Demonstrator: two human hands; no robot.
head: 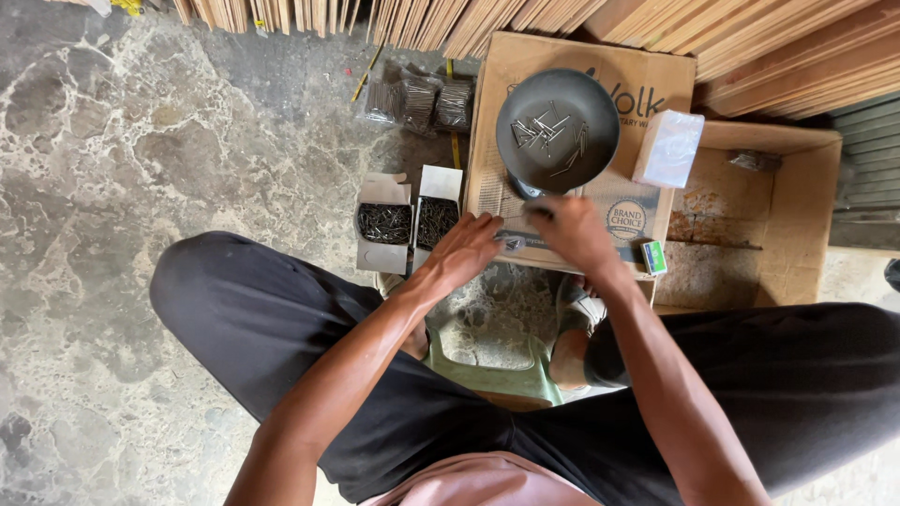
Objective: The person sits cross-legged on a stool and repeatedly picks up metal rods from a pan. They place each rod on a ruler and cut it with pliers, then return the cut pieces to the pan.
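Observation:
I sit on a low green stool (497,375) with a flat brown carton (525,66) in front of me. On it stands a weighing scale with a round dark pan (557,129) holding several loose nails. My left hand (466,249) rests at the carton's near edge, fingers together, beside the scale's base. At the front of that base, below the pan, my right hand (569,230) is curled over something small and dark that I cannot make out. Two small open boxes of dark nails (384,223) (436,221) sit just left of my left hand.
A white wrapped packet (668,148) and a small green box (654,257) lie on the carton's right side. An open empty carton (797,215) stands to the right. Bagged nails (417,101) lie behind the boxes. Stacked wooden strips (562,19) line the back. The floor is mottled stone.

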